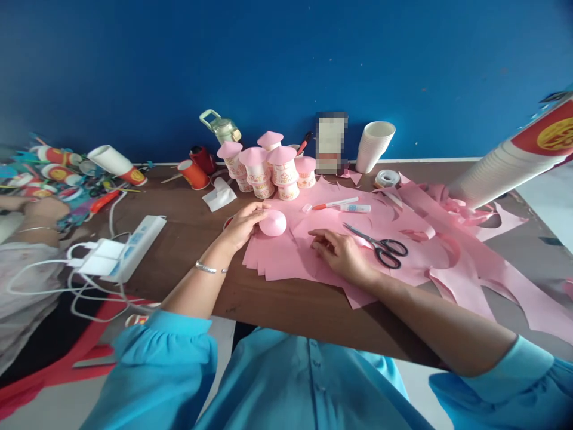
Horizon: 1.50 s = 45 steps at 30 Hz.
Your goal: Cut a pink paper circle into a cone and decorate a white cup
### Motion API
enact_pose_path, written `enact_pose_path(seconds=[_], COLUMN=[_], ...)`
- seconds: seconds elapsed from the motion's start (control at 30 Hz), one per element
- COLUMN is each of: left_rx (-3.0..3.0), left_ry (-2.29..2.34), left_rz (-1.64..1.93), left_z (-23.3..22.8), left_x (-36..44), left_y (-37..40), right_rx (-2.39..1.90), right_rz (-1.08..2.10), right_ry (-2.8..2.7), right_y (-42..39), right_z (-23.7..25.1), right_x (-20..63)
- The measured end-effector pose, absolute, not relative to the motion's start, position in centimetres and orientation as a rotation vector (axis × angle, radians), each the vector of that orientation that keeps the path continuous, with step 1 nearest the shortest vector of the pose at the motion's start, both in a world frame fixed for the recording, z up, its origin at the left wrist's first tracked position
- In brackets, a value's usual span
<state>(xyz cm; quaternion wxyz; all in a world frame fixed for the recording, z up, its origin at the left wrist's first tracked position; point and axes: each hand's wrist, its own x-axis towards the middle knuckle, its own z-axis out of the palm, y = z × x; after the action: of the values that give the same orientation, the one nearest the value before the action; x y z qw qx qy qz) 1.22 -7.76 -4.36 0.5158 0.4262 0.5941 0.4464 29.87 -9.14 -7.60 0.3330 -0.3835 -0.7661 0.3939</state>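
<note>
Gripped at its left edge by my left hand (245,226), a small pink paper cone (273,223) shows its top over the pink sheets. My right hand (339,254) rests over the pink paper (290,257), its fingers loosely bent and apart, with nothing visible in them. Black-handled scissors (380,245) lie open just right of that hand. Beyond it are a red-and-white marker (335,203) and a white glue tube (355,208). Behind the cone stand several paper-cup towers (283,173) topped with pink cone roofs.
A white power strip (141,248) with cables lies to the left, near a co-worker's arm (42,221). Stacked white cups (376,146) and a tape roll (387,178) are at the back. A long cup stack (492,170) leans at the right above pink offcuts (505,275).
</note>
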Motion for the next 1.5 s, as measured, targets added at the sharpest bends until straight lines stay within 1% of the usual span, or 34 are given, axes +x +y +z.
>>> enact_pose_path(seconds=[0.1, 0.2, 0.43, 0.63, 0.73, 0.8, 0.83, 0.9, 0.93, 1.0, 1.13, 1.27, 1.4, 1.5], left_rx=[1.065, 1.139, 1.249, 1.419, 1.511, 1.517, 1.489, 1.295, 1.176, 1.011, 0.939, 0.984, 1.221, 1.311], left_ry=[1.504, 1.560, 1.728, 1.903, 1.973, 1.895, 1.778, 1.361, 1.180, 0.965, 0.860, 0.831, 0.800, 0.787], left_rz=[1.056, 1.059, 1.081, 1.037, 1.089, 1.205, 1.273, 1.371, 1.316, 1.210, 1.125, 1.098, 1.027, 0.969], left_z=[-4.3, -4.5, -5.2, -4.4, -4.1, -3.7, -3.5, -2.7, -2.2, -1.3, -0.6, -1.7, -3.3, -4.3], left_x=[0.0, -1.0, -2.9, -3.6, -3.3, -2.2, -1.4, 0.6, 1.7, 3.8, 6.3, 7.2, 7.8, 8.4], left_y=[-8.2, -8.2, -8.3, -9.1, -9.3, -9.7, -10.0, -10.8, -11.3, -12.0, -11.8, -10.5, -10.2, -10.8], right_rx=[-0.914, -0.869, -0.887, -0.890, -0.892, -0.864, -0.836, -0.764, -0.735, -0.709, -0.695, -0.733, -0.802, -0.795], right_rz=[0.866, 0.798, 0.768, 0.763, 0.772, 0.778, 0.780, 0.795, 0.799, 0.790, 0.668, 0.506, 0.176, -0.070], right_ry=[-2.163, -2.235, -2.286, -2.320, -2.318, -2.306, -2.296, -2.273, -2.260, -2.256, -2.329, -2.280, -2.214, -2.271], right_y=[-9.4, -9.4, -9.1, -9.1, -9.2, -9.2, -9.2, -9.3, -9.4, -9.5, -9.7, -9.8, -9.9, -9.8], right_z=[-8.0, -8.4, -8.4, -8.4, -8.5, -8.5, -8.4, -8.3, -8.1, -7.9, -7.8, -7.7, -7.3, -7.1], right_x=[29.7, 29.7, 29.8, 29.8, 29.8, 29.7, 29.7, 29.8, 29.9, 30.0, 30.0, 29.8, 29.9, 30.1])
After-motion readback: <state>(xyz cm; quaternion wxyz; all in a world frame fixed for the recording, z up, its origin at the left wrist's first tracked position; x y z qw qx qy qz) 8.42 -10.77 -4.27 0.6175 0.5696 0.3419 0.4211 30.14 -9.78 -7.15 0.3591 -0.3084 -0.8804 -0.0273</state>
